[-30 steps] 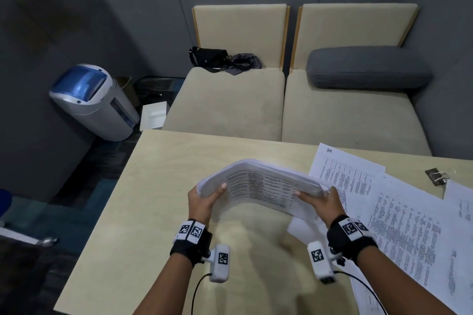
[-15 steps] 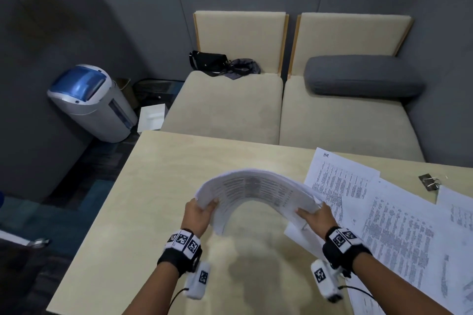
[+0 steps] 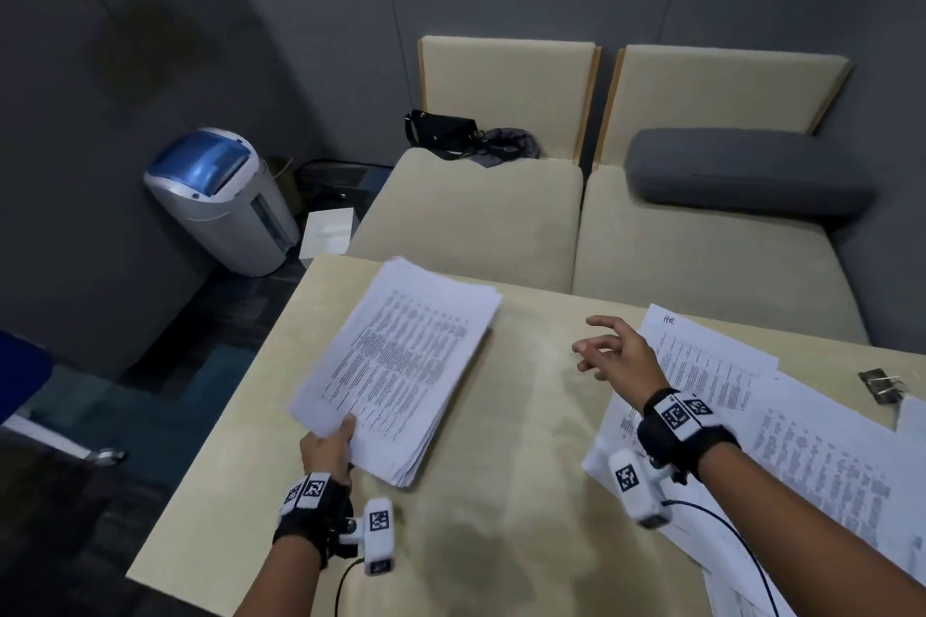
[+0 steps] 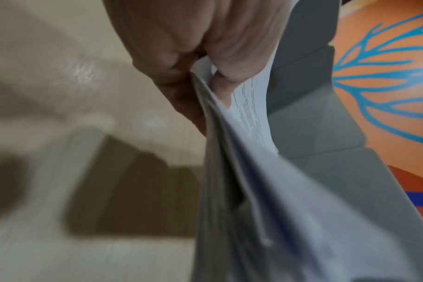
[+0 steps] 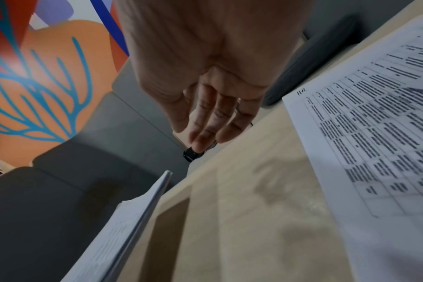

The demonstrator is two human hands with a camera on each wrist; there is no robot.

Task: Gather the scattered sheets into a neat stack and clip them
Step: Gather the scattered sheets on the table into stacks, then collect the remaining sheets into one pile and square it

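- The left hand (image 3: 328, 448) pinched the stack's (image 3: 401, 366) near corner, holding it above the table (image 3: 526, 491).
- The right hand (image 3: 619, 356) hovered spread, empty.
- Loose sheets (image 3: 801, 441) lay under the right wrist; a clip (image 3: 879, 383) lay beyond them.

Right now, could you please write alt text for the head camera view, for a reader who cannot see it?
A person's left hand grips the near corner of a paper stack over a pale table, while the right hand hovers open beside loose printed sheets. A binder clip lies at the far right.
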